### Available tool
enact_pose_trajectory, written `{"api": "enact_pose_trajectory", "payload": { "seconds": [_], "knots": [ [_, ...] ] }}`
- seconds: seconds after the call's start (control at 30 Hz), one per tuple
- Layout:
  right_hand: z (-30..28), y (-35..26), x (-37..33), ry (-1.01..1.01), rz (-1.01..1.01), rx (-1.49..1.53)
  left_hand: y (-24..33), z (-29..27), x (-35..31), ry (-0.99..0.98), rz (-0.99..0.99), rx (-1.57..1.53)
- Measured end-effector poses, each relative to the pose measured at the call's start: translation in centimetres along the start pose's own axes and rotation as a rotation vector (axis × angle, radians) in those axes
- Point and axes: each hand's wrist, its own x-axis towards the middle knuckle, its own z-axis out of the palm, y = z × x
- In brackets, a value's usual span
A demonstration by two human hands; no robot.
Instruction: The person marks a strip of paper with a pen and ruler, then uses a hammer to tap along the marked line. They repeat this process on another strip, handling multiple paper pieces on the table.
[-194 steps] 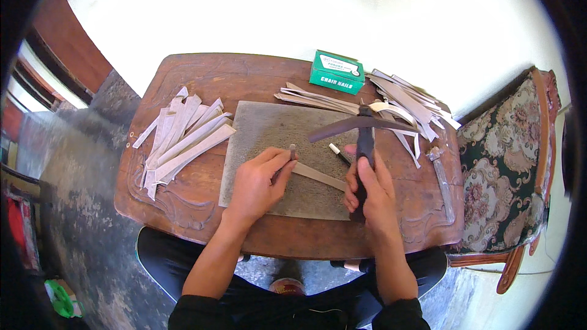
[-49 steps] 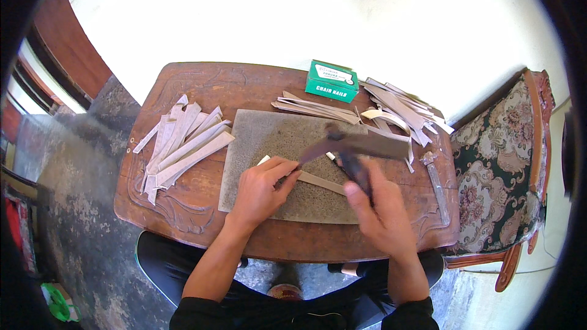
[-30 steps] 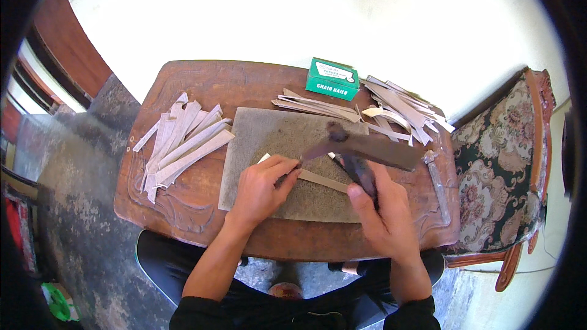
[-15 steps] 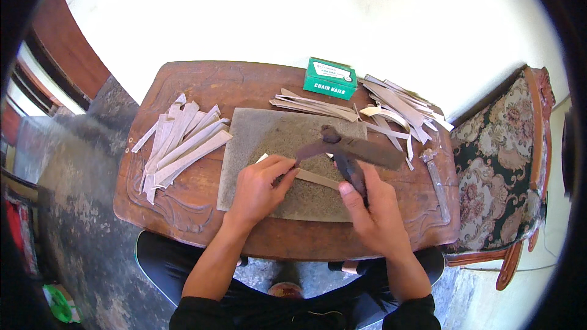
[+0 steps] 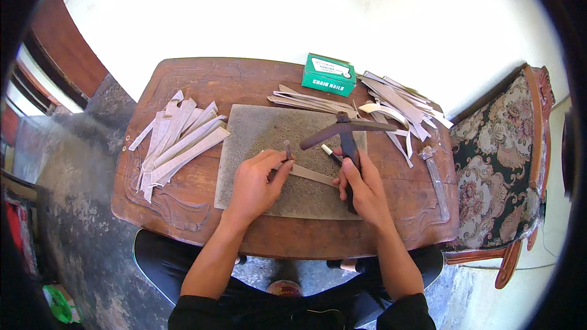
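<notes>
My left hand (image 5: 260, 182) is closed in a pinch around a short metal rod (image 5: 287, 148), whose top end sticks up above the fingers. Beneath it a narrow pale strip (image 5: 313, 176) lies over the grey stone slab (image 5: 244, 128), its left part hidden by that hand. My right hand (image 5: 362, 188) is wrapped round the dark handle of a hammer (image 5: 343, 123) with a long, narrow head, held above the slab. A dark pen-like stick with a white end (image 5: 328, 150) also juts from the right fingers. The strip's right end reaches those fingers; I cannot tell whether they grip it.
The wooden table (image 5: 183, 73) carries a pile of pale strips (image 5: 183, 137) at left and more strips (image 5: 397, 101) at far right. A green box (image 5: 330, 74) stands at the back. Near the right edge lies a metal bar-like tool (image 5: 435, 183). An upholstered chair (image 5: 495, 171) stands beside the table.
The hammer head has moved up and away from my left fingers, uncovering the metal rod's top. My right hand has shifted slightly left and turned the hammer more upright.
</notes>
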Motion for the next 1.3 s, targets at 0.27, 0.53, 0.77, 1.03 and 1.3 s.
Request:
{"api": "enact_pose_trajectory", "payload": {
  "seconds": [0.27,0.53,0.77,1.03,1.3],
  "knots": [
    [0.0,0.7,0.1,-0.032,-0.046,0.061,0.0,0.0,0.0,0.004,-0.006,-0.023],
    [-0.2,1.5,1.4,-0.117,0.116,0.291,0.2,0.0,0.1,-0.01,0.003,-0.055],
    [-0.4,1.9,1.7,-0.135,0.131,0.32,0.6,-0.3,0.2,-0.036,-0.064,-0.089],
    [-0.4,2.1,1.8,-0.134,0.124,0.331,0.3,-0.1,0.3,-0.035,-0.042,-0.111],
    [-0.3,1.9,1.7,-0.138,0.119,0.321,0.8,-0.2,0.4,-0.064,-0.04,-0.105]
  ]
}}
